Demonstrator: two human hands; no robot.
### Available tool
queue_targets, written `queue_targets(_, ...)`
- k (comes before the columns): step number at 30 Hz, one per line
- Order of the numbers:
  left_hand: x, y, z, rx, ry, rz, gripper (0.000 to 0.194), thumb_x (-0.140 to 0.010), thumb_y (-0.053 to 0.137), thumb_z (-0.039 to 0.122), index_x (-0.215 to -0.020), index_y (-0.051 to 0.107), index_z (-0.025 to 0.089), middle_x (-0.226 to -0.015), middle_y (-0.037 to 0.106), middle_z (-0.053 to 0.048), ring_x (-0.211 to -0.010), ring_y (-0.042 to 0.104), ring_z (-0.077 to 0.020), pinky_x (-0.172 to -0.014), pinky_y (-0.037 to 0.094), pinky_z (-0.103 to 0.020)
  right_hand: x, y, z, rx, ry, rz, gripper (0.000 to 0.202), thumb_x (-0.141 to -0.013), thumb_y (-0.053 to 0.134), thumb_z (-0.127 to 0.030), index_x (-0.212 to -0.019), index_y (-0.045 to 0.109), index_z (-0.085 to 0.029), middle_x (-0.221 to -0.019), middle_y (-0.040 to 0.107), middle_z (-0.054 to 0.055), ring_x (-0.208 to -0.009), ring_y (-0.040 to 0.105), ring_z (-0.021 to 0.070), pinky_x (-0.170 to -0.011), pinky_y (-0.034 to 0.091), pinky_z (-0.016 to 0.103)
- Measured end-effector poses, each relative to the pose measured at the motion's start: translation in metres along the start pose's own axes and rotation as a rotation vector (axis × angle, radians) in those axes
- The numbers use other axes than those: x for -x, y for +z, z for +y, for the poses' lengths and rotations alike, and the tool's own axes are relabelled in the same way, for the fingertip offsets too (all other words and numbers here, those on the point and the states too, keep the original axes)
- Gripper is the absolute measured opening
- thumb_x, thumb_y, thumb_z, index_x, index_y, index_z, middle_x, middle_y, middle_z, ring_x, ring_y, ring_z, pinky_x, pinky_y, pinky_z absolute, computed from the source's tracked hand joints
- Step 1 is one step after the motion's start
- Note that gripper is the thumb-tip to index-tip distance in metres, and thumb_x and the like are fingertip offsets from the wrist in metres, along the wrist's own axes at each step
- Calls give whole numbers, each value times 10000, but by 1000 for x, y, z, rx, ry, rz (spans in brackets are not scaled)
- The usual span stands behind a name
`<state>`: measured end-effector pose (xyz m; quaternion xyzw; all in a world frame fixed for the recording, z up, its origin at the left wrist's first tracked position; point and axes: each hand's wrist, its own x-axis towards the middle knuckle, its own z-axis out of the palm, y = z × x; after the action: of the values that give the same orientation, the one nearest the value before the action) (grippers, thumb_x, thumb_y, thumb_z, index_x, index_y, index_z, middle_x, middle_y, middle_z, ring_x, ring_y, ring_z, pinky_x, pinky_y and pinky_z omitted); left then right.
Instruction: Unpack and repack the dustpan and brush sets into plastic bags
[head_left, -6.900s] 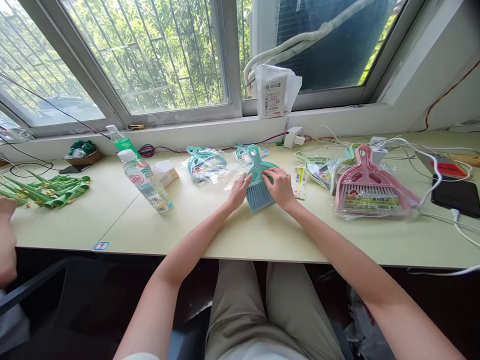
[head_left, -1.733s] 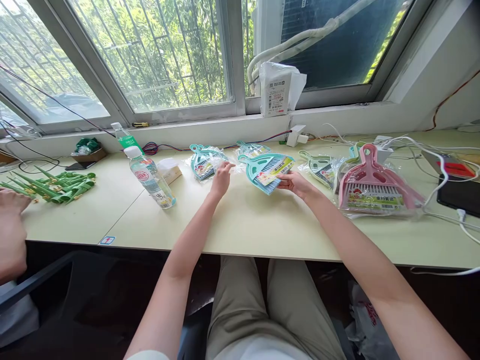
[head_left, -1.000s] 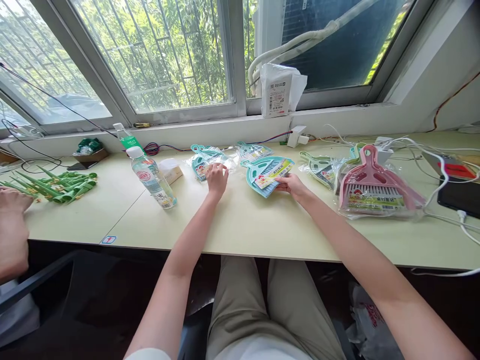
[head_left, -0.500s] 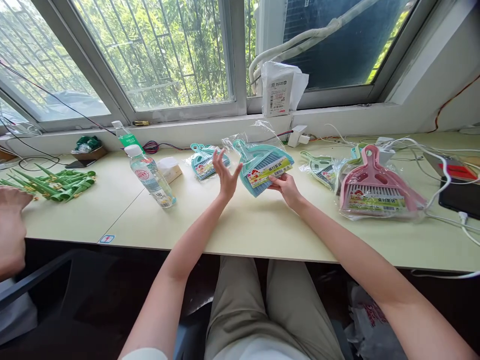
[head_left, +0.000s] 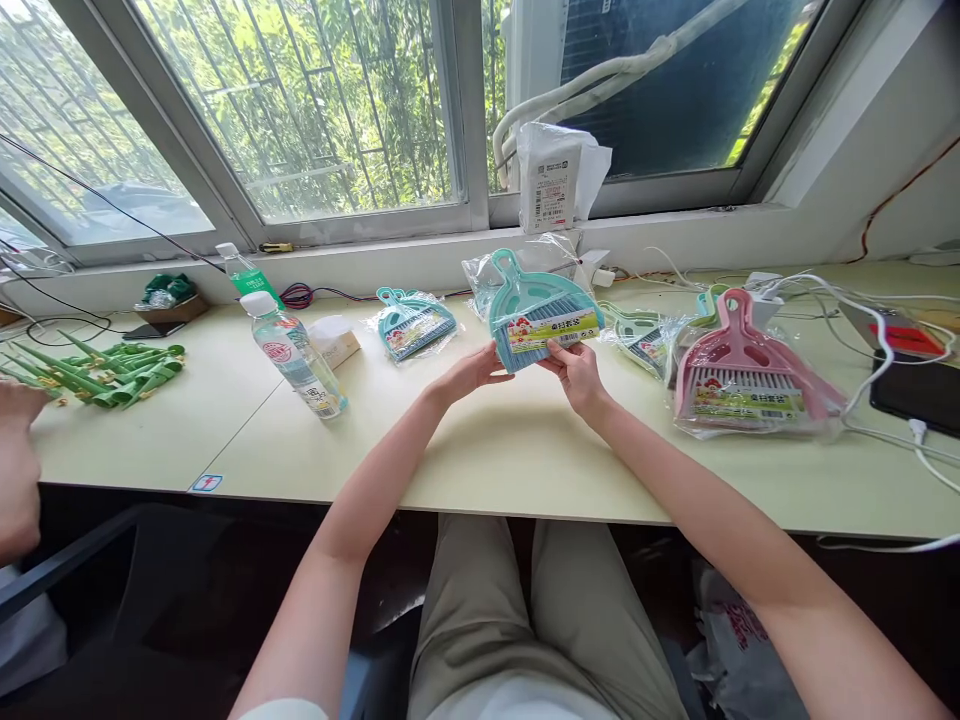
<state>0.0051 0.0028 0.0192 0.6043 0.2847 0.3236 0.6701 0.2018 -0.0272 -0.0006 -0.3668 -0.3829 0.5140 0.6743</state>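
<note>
My right hand (head_left: 577,380) grips the lower edge of a teal dustpan and brush set (head_left: 536,290), thumb on its printed label. My left hand (head_left: 472,372) is at the set's lower left corner, fingers closed against it and partly hidden behind. The set is held up over the table, handle upward, with clear plastic film (head_left: 480,272) around its upper part. A second teal set (head_left: 412,325) in clear wrap lies to the left. Right of my hands are a green set (head_left: 637,335) and a pink set (head_left: 739,370), both wrapped.
Two bottles, one clear (head_left: 296,355) and one green-labelled (head_left: 244,270), stand left beside a tissue pack (head_left: 335,342). Green folded leaves (head_left: 112,370) lie farther left, near another person's hand (head_left: 19,410). White cables (head_left: 889,340) and a black device (head_left: 915,390) lie right.
My left hand, spread and apart from the set before, has come down to its lower left corner. The held set has shifted slightly right and turned more upright.
</note>
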Motion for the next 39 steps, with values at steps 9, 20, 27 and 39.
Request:
queue_targets(9, -4, -9, 5, 63, 260, 351, 485, -950, 444, 543, -1305, 551, 230, -1245, 673, -64, -1205, 610, -256, -1056, 466, -456, 7, 8, 4, 21, 84, -97, 235, -722, 799, -270, -879, 658, -167, -932, 759, 65, -939, 728, 240, -916, 603, 442)
queue_targets(20, -11, 22, -14, 217, 157, 273, 475, -895, 580, 499, -1255, 564, 190, -1288, 647, -90, -1265, 563, -269, -1134, 387, -483, -1, 2, 4, 32, 23, 14, 235, -712, 794, -280, -875, 650, -192, -918, 750, 38, -958, 726, 236, -922, 603, 445)
queue_targets(27, -11, 41, -34, 104, 244, 235, 718, -779, 735, 429, -1402, 427, 248, -1381, 582, -104, -1288, 544, -280, -1107, 396, -467, 1, 5, 9, 9, -5, 81, 249, -679, 800, -303, -825, 631, -192, -888, 748, 38, -977, 717, 243, -902, 609, 419)
queue_targets(39, 19, 60, -5, -1143, 482, 284, 349, -957, 428, 401, -868, 707, 211, -984, 717, -128, -1099, 633, -273, -1016, 440, -421, -8, -7, 6, -10, 61, 105, 156, -714, 760, -197, -821, 647, -192, -832, 738, 5, -804, 728, 175, -888, 610, 377)
